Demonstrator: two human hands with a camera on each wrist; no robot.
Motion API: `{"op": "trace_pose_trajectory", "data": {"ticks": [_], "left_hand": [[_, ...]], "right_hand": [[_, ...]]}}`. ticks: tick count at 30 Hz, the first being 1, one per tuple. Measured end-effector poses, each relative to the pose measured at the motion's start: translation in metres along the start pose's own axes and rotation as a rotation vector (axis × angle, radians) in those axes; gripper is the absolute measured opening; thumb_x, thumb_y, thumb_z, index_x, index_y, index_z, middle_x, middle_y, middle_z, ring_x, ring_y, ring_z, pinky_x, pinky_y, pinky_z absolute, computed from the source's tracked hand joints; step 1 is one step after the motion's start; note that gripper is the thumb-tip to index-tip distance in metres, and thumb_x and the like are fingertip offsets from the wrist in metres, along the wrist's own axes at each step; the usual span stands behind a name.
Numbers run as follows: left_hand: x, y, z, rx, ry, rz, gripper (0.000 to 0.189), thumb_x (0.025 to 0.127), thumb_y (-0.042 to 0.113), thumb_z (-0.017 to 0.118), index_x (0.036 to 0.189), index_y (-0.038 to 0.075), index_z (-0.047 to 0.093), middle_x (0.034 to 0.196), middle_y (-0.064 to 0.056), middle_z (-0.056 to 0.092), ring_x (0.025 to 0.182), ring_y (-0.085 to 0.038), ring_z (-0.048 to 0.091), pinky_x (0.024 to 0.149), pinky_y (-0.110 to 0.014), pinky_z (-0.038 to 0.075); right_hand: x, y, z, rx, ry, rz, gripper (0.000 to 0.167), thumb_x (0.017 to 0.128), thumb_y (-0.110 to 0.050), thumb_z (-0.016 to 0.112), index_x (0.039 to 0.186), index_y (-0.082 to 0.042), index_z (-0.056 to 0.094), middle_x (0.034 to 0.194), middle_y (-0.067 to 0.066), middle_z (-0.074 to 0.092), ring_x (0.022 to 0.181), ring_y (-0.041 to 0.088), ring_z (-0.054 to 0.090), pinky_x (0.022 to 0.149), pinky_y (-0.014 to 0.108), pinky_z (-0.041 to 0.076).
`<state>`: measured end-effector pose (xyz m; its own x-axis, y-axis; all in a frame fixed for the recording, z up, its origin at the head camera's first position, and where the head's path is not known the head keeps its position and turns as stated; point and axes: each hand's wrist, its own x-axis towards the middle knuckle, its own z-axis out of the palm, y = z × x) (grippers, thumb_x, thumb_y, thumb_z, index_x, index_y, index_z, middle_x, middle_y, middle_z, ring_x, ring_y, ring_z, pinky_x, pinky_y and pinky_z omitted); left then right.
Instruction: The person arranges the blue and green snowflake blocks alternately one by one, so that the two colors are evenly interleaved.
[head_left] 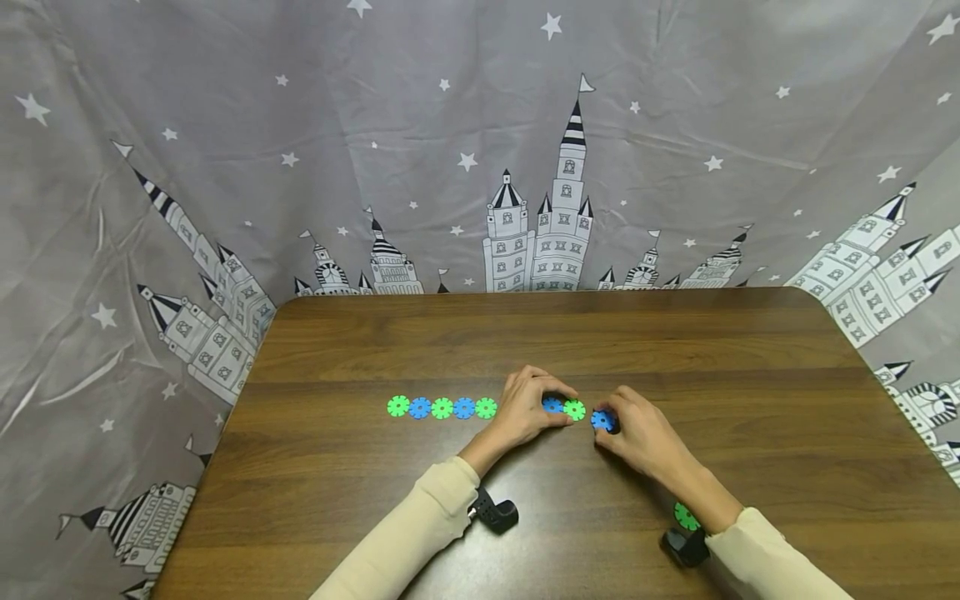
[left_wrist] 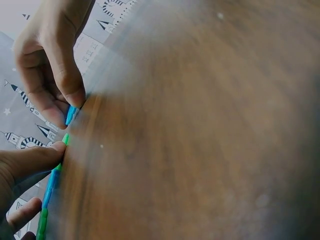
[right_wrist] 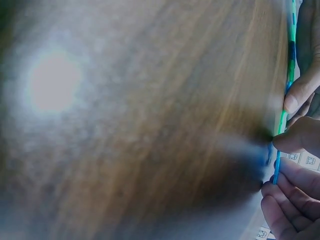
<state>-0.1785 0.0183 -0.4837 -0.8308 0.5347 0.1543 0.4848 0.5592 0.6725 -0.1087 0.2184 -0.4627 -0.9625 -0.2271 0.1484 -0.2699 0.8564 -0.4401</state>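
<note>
A row of notched plastic discs, green and blue by turns, runs across the table. At its left end lies a green disc (head_left: 398, 406), with a blue disc (head_left: 420, 407) beside it. My left hand (head_left: 528, 404) covers part of the row. Its thumb and index finger hold the green disc (head_left: 574, 410) at the right end, next to a blue disc (head_left: 552, 405). Just right of that end, my right hand (head_left: 641, 429) pinches a single blue disc (head_left: 603, 420) by its edges. In the left wrist view a small gap separates this blue disc (left_wrist: 71, 115) from the green one.
Another green disc (head_left: 686, 516) lies near my right wrist, partly hidden by the forearm. Black wrist cameras (head_left: 497, 512) hang under both wrists. Behind the wooden table (head_left: 337, 517) hangs a grey curtain (head_left: 420, 108) printed with castles and stars.
</note>
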Motion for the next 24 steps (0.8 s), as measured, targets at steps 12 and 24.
{"op": "trace_pose_trajectory", "data": {"ticks": [12,24], "left_hand": [[-0.0008,0.0000,-0.0003,-0.010,-0.004,0.006,0.031,0.073,0.028,0.087,0.103,0.025,0.078,0.106,0.007,0.071,0.109,-0.012,0.050,0.097,-0.039,0.032],[-0.0010,0.0001,-0.0006,-0.010,-0.001,0.012,0.032,0.074,0.027,0.087,0.104,0.024,0.078,0.106,0.007,0.071,0.109,-0.013,0.050,0.098,-0.039,0.031]], "right_hand": [[0.0072,0.0001,-0.0009,-0.009,-0.018,0.016,0.031,0.077,-0.013,0.077,0.103,0.000,0.071,0.097,0.005,0.061,0.083,0.018,0.059,0.075,0.042,0.052],[0.0078,0.0019,0.0027,0.013,0.010,-0.012,0.033,0.078,-0.013,0.076,0.108,0.001,0.069,0.102,0.007,0.062,0.092,0.022,0.059,0.080,0.043,0.051]]}}
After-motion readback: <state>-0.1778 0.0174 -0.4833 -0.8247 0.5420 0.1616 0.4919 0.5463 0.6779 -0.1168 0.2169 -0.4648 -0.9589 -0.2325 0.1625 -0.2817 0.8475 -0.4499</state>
